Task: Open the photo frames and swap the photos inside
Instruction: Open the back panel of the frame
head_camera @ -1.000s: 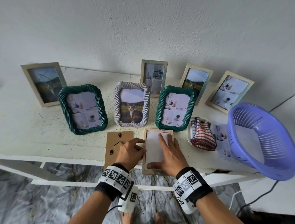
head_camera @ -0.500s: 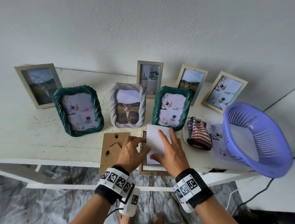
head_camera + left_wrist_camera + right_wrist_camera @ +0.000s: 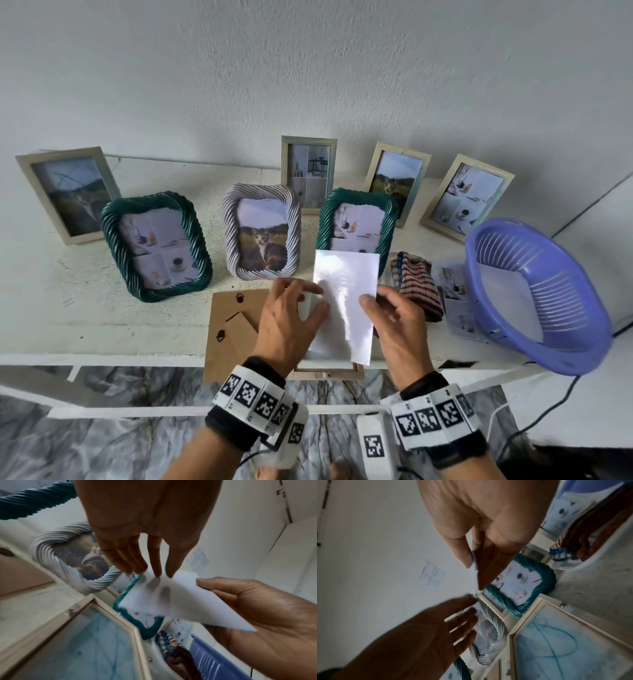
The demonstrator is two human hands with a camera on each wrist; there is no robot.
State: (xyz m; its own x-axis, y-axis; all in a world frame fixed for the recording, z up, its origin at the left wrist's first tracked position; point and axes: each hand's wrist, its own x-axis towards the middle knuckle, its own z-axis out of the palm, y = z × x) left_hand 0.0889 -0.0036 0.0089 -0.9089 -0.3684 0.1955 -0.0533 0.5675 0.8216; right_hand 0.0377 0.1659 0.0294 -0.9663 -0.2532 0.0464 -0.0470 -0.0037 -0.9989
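Observation:
A photo (image 3: 346, 301), its white back towards me, is held up above the open wooden frame (image 3: 325, 372) that lies face down at the table's front edge. My right hand (image 3: 373, 301) pinches the photo's right edge between thumb and fingers (image 3: 465, 555). My left hand (image 3: 305, 301) is open, its straight fingertips (image 3: 157, 572) touching the photo (image 3: 180, 601) near its left edge. The frame's glass (image 3: 82, 642) is bare and shows blue scribbles. The brown cardboard backing (image 3: 236, 329) lies left of the frame, partly over the table edge.
Several standing frames line the table behind my hands, the nearest a green rope frame (image 3: 356, 222) and a white rope frame (image 3: 262, 233). To the right are a striped cloth (image 3: 416, 284), loose photos (image 3: 457, 301) and a purple basket (image 3: 534, 294) overhanging the edge.
The photo has come up out of the wooden frame. My right hand went from pressing flat on it to pinching its right edge; my left hand moved onto its left side.

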